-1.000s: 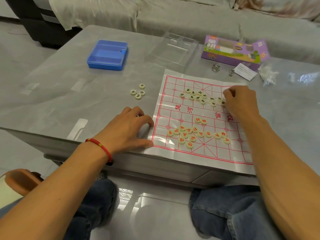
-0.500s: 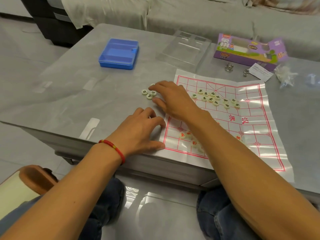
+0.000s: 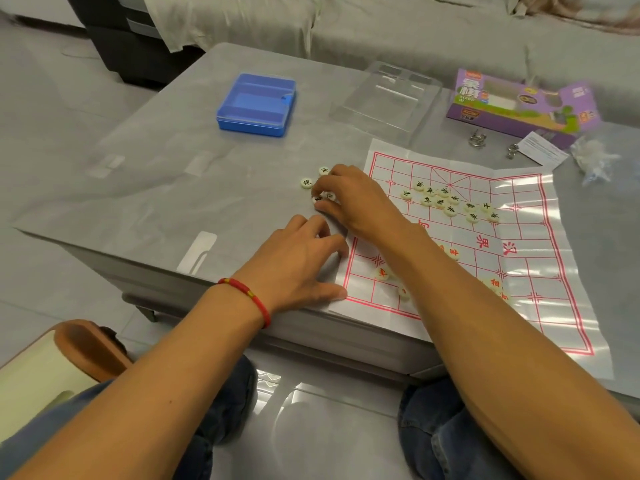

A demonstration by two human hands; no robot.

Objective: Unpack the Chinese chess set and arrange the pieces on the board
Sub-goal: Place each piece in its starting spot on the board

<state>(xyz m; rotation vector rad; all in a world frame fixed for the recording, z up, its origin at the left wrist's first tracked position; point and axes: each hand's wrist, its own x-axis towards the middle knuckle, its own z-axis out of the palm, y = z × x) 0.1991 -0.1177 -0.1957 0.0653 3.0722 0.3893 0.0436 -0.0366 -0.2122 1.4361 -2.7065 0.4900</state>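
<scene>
Left of the board (image 3: 540,271), the right hand (image 3: 356,199) curls over loose pieces (image 3: 306,183) on the counter (image 3: 166,188). Its grip is hidden. At the board's near-left edge, the left hand (image 3: 304,268) presses flat, fingers spread.

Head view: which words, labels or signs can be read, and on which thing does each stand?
"象棋", "XIANG QI": front of the purple cardboard box.
"界", "汉": red river characters on the white paper board.
"車", "相": two cream round red-marked pieces.
Cream round black-marked pieces: too blurred.
White printed slip: too small.

place: home living room | evidence: grey fabric sofa (image 3: 398,26) behind low glossy coffee-table surface (image 3: 173,161) | tiled floor (image 3: 41,98)
</scene>
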